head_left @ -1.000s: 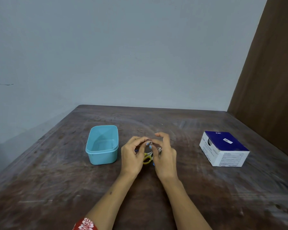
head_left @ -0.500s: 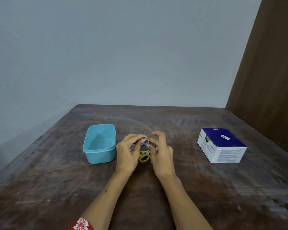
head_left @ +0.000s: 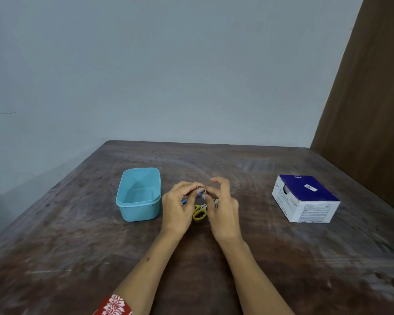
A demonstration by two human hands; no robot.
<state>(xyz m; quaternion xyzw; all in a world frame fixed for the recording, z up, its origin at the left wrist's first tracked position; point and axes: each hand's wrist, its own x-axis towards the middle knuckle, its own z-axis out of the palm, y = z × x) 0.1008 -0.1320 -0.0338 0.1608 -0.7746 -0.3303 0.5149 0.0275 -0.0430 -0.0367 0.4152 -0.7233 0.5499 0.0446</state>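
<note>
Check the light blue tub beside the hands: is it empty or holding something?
Empty. The tub stands upright with no lid, and its bare floor and inner walls show with nothing inside.

A worn, dark brown wooden table (head_left: 214,280) carries a light blue rectangular plastic tub (head_left: 138,196) just left of the fingers (head_left: 221,185). A white-and-navy cardboard box (head_left: 305,198) sits well to their right. Small yellow-handled scissors (head_left: 199,213) lie just beneath them.

Scissors (head_left: 200,213) on table (head_left: 77,258); tub (head_left: 138,196) on table near, left of scissors; box (head_left: 305,198) well right of scissors
</note>
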